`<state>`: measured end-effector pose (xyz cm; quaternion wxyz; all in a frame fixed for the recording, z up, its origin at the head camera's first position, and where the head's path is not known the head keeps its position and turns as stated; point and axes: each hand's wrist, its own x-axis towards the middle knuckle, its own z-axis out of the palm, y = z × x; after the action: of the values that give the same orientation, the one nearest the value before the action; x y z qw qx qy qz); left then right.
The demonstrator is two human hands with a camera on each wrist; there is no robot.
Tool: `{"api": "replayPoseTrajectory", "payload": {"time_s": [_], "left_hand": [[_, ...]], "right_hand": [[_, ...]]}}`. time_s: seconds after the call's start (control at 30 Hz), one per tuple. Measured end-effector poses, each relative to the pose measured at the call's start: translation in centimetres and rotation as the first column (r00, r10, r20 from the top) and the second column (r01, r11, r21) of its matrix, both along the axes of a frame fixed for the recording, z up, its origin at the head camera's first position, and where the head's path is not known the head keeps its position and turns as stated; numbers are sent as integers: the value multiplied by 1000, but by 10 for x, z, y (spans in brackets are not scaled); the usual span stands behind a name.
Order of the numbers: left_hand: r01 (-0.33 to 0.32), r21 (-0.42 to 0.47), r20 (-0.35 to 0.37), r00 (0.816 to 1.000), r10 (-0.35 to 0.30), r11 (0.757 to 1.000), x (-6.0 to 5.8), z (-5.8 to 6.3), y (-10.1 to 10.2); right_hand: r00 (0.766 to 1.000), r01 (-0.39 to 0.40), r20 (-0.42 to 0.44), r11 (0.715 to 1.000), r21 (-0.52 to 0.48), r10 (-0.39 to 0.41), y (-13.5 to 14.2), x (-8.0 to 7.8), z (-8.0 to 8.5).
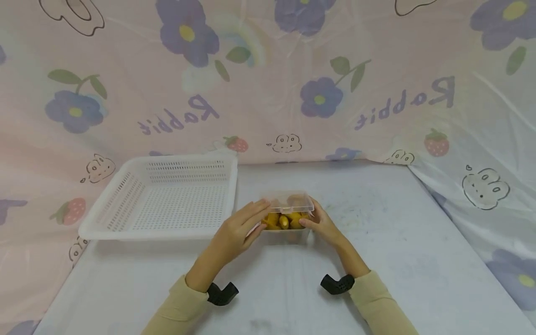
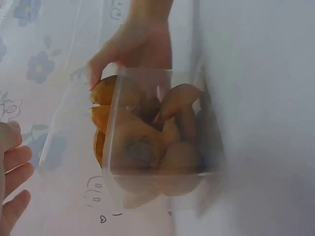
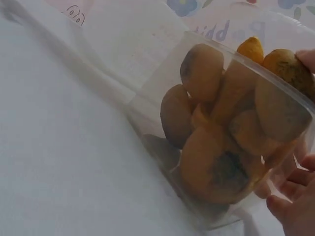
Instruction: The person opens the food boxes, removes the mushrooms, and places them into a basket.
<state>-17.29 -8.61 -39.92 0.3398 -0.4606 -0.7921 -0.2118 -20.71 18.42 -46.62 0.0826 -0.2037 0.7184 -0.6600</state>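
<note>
A clear plastic box (image 1: 289, 237) filled with yellow-brown rounded pieces (image 1: 272, 219), some with dark patches, is in front of me near the middle of the table. Its clear lid (image 1: 290, 204) stands raised over the pieces. At the right side, my right hand (image 1: 321, 224) grips the box, thumb at the front over the contents and fingers around the back. My left hand (image 1: 240, 229) is at the left side with long, nearly straight fingers by the lid's edge. In the left wrist view those fingers (image 2: 18, 160) are apart from the box wall.
A large white perforated basket (image 1: 228, 223) stands to the left on the white-covered table (image 1: 402, 260). Behind the table hangs a pink cloth (image 1: 268, 102) printed with flowers and rabbits. Black wrist mounts (image 1: 223, 294) sit at both sleeves.
</note>
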Motion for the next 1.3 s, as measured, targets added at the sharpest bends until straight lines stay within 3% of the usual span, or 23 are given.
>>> {"api": "replayPoseTrajectory", "payload": {"time_s": [0.13, 0.33, 0.83, 1.07, 1.3], "left_hand": [[14, -19, -47, 999, -15, 1000, 11, -5, -8], [3, -40, -23, 1000, -4, 999, 15, -9, -10], [-47, -27, -10, 999, 47, 999, 6, -4, -4], [-84, -33, -16, 996, 84, 996, -1, 3, -2], [-98, -21, -29, 995, 97, 995, -6, 7, 0]], "right_hand": [[999, -25, -22, 999, -33, 24, -1, 0, 0], [999, -32, -42, 999, -44, 30, -2, -1, 1], [999, -27, 37, 998, -57, 29, -1, 0, 7], [986, 100, 131, 994, 31, -103, 1, -3, 9], [987, 112, 115, 993, -22, -109, 1, -6, 4]]}}
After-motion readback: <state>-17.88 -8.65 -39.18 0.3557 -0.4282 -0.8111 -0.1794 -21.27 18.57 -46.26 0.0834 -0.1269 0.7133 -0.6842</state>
